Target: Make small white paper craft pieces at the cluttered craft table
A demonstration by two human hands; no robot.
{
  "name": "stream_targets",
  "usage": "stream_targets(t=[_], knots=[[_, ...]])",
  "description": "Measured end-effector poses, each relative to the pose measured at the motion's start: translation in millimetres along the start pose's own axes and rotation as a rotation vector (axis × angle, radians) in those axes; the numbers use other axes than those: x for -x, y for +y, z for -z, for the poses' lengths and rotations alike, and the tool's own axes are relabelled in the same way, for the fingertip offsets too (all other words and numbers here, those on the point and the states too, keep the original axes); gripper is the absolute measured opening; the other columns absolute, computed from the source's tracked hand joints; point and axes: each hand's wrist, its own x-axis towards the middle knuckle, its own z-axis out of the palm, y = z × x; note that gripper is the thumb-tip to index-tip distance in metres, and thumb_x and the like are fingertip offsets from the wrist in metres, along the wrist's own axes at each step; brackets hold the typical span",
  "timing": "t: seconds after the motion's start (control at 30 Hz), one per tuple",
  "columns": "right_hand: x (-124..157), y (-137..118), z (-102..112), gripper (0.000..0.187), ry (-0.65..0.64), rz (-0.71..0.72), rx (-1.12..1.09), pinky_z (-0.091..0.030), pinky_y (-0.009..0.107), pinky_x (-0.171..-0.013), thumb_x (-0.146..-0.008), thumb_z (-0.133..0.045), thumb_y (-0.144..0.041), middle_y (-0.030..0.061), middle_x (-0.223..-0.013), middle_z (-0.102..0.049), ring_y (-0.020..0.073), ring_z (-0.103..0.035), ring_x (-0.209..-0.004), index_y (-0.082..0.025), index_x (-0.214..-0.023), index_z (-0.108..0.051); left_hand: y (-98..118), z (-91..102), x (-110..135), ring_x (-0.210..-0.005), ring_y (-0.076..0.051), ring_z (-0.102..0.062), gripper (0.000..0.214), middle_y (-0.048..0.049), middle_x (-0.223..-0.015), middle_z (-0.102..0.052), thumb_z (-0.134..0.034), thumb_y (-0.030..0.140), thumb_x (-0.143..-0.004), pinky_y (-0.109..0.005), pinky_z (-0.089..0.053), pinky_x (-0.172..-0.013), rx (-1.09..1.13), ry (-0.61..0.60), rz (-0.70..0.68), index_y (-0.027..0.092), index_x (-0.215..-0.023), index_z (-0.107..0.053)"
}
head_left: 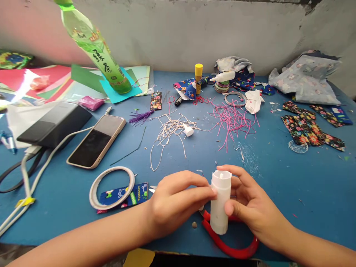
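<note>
An upright white glue stick tube (pixel 219 202) stands between both hands near the table's front edge. My right hand (pixel 250 204) wraps its fingers round the tube's body. My left hand (pixel 175 202) pinches the tube near its open top. Red-handled scissors (pixel 228 244) lie on the blue table (pixel 292 185) under the hands. A small white cap (pixel 188 130) rests among cream threads (pixel 169 131) farther back.
A tape ring (pixel 111 187) on a blue printed strip lies to the left, beyond it a phone (pixel 96 141), power bank (pixel 52 124) and cables. A green tea bottle (pixel 93 42), coloured paper, a yellow-capped glue stick (pixel 198 77), pink threads (pixel 232 120) and fabric scraps (pixel 308 129) fill the back.
</note>
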Motion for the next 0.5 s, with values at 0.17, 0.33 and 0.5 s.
stream_targets(t=[0.17, 0.33, 0.5], knots=[[-1.1, 1.3, -1.4, 0.054, -0.008, 0.004, -0.012, -0.053, 0.027, -0.071, -0.073, -0.078, -0.045, 0.0027, -0.106, -0.065, 0.0156, -0.065, -0.086, -0.031, -0.117, -0.05, 1.4, -1.6, -0.1, -0.072, -0.01, -0.063, 0.014, -0.0063, -0.082, -0.068, -0.053, 0.014, -0.093, -0.017, -0.054, -0.068, -0.003, 0.005, 0.034, 0.011, -0.09, -0.067], [1.9, 1.6, -0.7, 0.052, -0.029, 0.014, -0.039, -0.053, 0.025, -0.074, -0.075, -0.077, -0.045, 0.0017, -0.109, -0.064, 0.0137, -0.065, -0.088, -0.033, -0.117, -0.049, 2.8, -3.7, -1.1, -0.075, -0.01, -0.064, 0.015, -0.0077, -0.082, -0.068, -0.053, 0.015, -0.094, -0.015, -0.054, -0.07, 0.049, 0.017, 0.026, 0.009, -0.089, -0.065], [5.0, 0.1, 0.6, 0.056, -0.073, 0.018, -0.051, -0.052, 0.031, -0.084, -0.075, -0.074, -0.051, 0.0041, -0.113, -0.065, 0.0196, -0.064, -0.104, -0.031, -0.12, -0.048, -2.1, -3.3, -2.5, -0.076, -0.009, -0.065, 0.008, -0.0067, -0.082, -0.068, -0.055, 0.012, -0.092, -0.015, -0.054, -0.071, 0.116, 0.031, 0.035, 0.01, -0.091, -0.062]])
